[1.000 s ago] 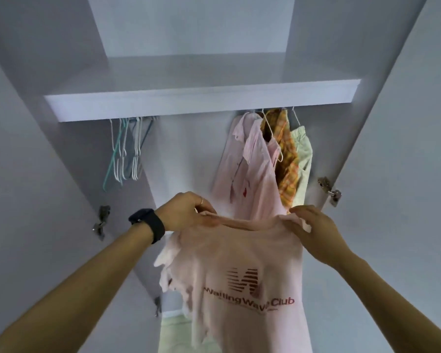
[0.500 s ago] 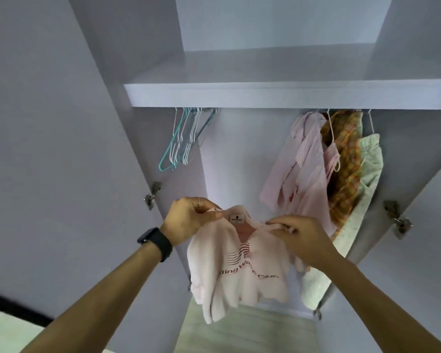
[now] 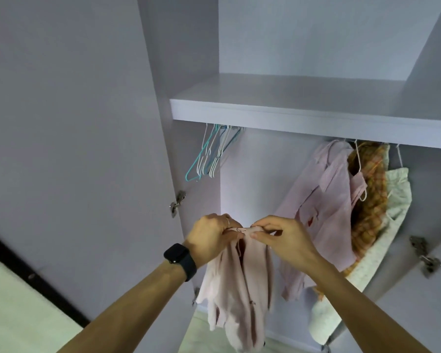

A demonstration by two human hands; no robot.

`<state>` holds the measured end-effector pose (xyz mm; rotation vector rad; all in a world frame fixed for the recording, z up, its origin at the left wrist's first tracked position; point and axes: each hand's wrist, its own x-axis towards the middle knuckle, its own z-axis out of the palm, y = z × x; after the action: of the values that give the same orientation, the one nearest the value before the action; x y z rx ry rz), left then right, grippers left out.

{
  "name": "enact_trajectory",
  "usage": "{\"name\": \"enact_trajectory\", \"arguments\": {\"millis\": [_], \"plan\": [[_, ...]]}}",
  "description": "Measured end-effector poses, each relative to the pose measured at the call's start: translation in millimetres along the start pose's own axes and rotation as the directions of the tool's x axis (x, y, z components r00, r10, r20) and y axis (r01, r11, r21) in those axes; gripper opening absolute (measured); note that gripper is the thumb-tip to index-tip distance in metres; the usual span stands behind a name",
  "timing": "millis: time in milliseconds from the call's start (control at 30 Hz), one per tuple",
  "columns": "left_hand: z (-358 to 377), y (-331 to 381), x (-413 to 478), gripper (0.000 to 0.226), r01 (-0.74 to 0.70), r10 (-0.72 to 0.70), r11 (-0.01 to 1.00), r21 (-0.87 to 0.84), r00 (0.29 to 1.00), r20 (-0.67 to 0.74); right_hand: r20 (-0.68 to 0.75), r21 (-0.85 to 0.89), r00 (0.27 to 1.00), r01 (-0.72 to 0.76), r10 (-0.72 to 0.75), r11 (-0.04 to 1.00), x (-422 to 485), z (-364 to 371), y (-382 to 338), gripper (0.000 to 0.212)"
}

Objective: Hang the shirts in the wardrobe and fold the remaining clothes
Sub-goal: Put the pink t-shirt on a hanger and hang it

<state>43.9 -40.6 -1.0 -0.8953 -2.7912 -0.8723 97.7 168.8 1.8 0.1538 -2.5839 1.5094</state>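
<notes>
Pinching the pale pink shirt (image 3: 242, 284) at its top, left hand (image 3: 210, 235) and right hand (image 3: 281, 238) meet, fingers clamped on bunched fabric, so it dangles near the open wardrobe (image 3: 303, 109), probably readying it for spare hangers (image 3: 213, 151) far left; hung shirts (image 3: 341, 200) right.

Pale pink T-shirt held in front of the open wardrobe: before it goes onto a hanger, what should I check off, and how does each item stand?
1. Both hands grip the pale pink T-shirt at its top: left hand, right hand: ok.
2. Shirt already on a hanger: cannot tell; the hands hide its top.
3. Spare teal and white wire hangers under the white shelf: ok.
4. Free gap between the spare hangers and the hung pink button shirt: ok.
5. A free hand to take a hanger: not ok, both are occupied.
</notes>
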Motion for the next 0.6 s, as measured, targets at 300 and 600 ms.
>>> {"name": "enact_trajectory", "arguments": {"millis": [300, 600], "plan": [[-27.1, -40.6, -2.3, 0.030, -0.012, 0.031, 0.952, 0.307, 0.998, -0.059, 0.038, 0.006, 0.999, -0.008, 0.008, 1.000, 37.9, 34.7, -10.1, 0.009], [-88.0, -96.9, 11.1, 0.037, 0.000, 0.193, 0.613, 0.790, 0.970, -0.149, 0.071, -0.389, 0.991, 0.131, -0.112, 0.912, 153.9, 47.2, -4.9, 0.031]]}}
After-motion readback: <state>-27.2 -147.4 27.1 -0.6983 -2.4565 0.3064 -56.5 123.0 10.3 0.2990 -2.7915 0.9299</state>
